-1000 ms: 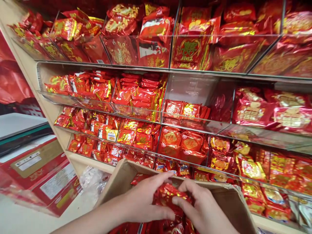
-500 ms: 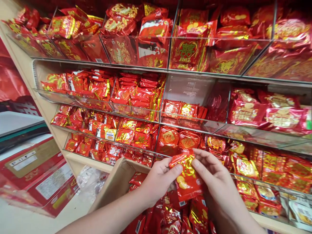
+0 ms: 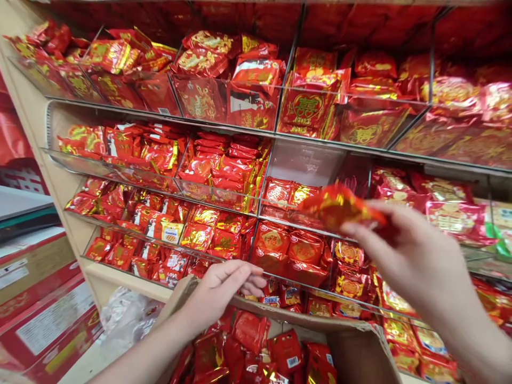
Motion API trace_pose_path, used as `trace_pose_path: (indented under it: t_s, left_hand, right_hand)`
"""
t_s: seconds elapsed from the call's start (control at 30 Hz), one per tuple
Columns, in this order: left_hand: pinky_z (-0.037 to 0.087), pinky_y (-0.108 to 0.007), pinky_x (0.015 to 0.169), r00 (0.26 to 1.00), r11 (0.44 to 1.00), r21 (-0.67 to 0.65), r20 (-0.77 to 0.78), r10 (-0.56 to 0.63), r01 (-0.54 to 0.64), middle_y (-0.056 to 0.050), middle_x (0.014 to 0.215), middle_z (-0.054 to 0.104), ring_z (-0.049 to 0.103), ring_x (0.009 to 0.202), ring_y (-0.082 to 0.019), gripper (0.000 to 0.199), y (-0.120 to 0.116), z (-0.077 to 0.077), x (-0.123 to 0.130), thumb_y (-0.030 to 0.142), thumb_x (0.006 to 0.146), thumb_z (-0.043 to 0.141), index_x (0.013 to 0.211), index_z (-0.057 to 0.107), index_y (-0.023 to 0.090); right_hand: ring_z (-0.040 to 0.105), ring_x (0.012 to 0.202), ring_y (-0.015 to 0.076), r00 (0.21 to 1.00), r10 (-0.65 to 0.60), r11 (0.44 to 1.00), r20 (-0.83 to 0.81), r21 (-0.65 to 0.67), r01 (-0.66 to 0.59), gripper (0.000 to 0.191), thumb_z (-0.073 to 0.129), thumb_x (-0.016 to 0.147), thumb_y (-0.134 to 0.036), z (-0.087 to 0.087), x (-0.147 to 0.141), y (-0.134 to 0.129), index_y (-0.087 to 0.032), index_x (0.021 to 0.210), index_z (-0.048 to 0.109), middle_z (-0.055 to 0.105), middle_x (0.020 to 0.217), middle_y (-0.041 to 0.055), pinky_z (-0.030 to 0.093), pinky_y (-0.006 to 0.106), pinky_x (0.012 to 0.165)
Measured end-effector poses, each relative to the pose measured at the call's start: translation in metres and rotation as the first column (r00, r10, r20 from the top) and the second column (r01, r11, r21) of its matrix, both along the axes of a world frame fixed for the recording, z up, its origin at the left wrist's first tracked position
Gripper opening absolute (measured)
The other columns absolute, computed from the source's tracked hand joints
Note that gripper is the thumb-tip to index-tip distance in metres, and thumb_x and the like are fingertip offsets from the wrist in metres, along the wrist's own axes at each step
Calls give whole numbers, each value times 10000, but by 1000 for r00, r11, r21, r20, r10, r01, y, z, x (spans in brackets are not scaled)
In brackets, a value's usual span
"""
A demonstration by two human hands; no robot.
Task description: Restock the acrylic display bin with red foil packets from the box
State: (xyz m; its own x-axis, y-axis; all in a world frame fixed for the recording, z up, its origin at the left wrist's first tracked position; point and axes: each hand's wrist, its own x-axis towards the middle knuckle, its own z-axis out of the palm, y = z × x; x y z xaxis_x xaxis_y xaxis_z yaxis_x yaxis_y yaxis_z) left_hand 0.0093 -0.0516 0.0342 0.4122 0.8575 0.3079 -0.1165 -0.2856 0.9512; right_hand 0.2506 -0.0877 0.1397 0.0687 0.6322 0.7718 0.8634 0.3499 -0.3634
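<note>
Standing between eight and nine o'clock from the view's centre were red boxes (image 3: pixel 52 325), stacked, printed labels on their sides; at eight o'clock, a crumpled clear plastic bag (image 3: pixel 128 309), just beside the foot of the shelving (image 3: pixel 120 282). The shelving carried several tiers of clear-fronted bins, most well stocked with red-and-gold packets. Left hand (image 3: pixel 226 285), just short of seven o'clock: fingers loosely curled, no packet seen in them; whether it touched the carton could not be told. Cardboard carton (image 3: pixel 356 341), six o'clock, open-topped: many loose red packets (image 3: pixel 284 352) lay jumbled inside, some showing barcodes. Clear bin (image 3: pixel 308 160), middle tier, about two o'clock: a low row of packets (image 3: pixel 278 192) along its front, back panel visible above. Held packet (image 3: pixel 340 208), one, three o'clock, blurred: raised clear of the carton, before the middle-tier bins; any contact with them could not be told. Right hand (image 3: pixel 416 250), between three and four: thumb and fingers closed on that packet's right end. Progress, as judged: one packet was out and in the grasp, not yet let go; the carton's jumble was left to be handled, and the count already handled could not be told. Pinkish-red packets (image 3: pixel 452 218), three o'clock, farther right: binned behind the right hand.
</note>
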Motion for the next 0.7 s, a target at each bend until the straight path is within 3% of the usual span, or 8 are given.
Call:
trace_pose_path:
  t_s: [0.07,0.13,0.17,0.27,0.33,0.43,0.57,0.7]
  left_hand:
    - [492,-307,747,952,954,270,-238,194,-127,-41,857,702,645,796,-169,258,14,-6,-15,345,875,452,895,660,195]
    - [444,-334,848,820,840,515,-398,413,-173,-44,940,688,607,911,-186,249,28,-17,-27,312,873,440,927,658,205]
    - [419,-339,886,749,799,577,-452,485,-169,-43,984,677,586,957,-189,255,35,-23,-31,308,874,428,952,650,210]
    - [435,-296,857,609,802,575,-580,540,-162,-28,995,680,599,939,-177,272,47,-41,-39,301,874,400,976,639,224]
    - [461,-265,778,573,823,545,-626,528,-163,0,928,701,632,855,-168,271,47,-49,-41,296,872,393,935,653,251]
    - [455,-246,733,539,826,538,-651,535,-169,30,885,709,643,821,-168,275,42,-52,-41,307,877,387,904,659,289]
    - [438,-239,753,488,828,530,-682,544,-182,24,898,704,637,842,-166,285,36,-49,-39,316,891,366,930,647,296]
    - [438,-245,751,452,825,537,-700,552,-177,12,876,700,636,820,-164,294,37,-50,-37,325,901,346,939,637,296]
  right_hand:
    - [611,732,205,975,-151,988,162,28,149,302,588,753,-370,31,10,34,-201,1004,592,656,831,55,475,330,691]
    - [607,805,228,923,-224,960,313,-91,264,302,608,743,-314,48,17,73,-179,1013,601,658,894,77,461,334,721]
    - [606,837,234,895,-227,928,384,-192,318,328,618,736,-299,52,19,92,-167,1036,600,658,925,87,457,326,732]
    - [615,859,206,836,-138,781,531,-460,421,383,636,725,-287,51,23,138,-143,1078,596,661,964,85,453,260,725]
    - [627,825,176,819,-68,724,569,-537,433,323,643,722,-273,45,24,157,-148,1019,628,675,927,61,452,217,694]
    - [631,833,180,790,-39,718,612,-533,447,304,653,711,-255,36,24,174,-137,991,634,676,915,69,450,212,701]
    - [598,946,247,733,-88,730,675,-456,509,477,662,698,-296,27,22,184,-56,1094,544,625,1007,176,447,265,757]
    - [610,885,266,685,-131,738,716,-391,550,568,666,687,-390,23,19,189,-10,1077,503,558,1027,241,457,293,725]
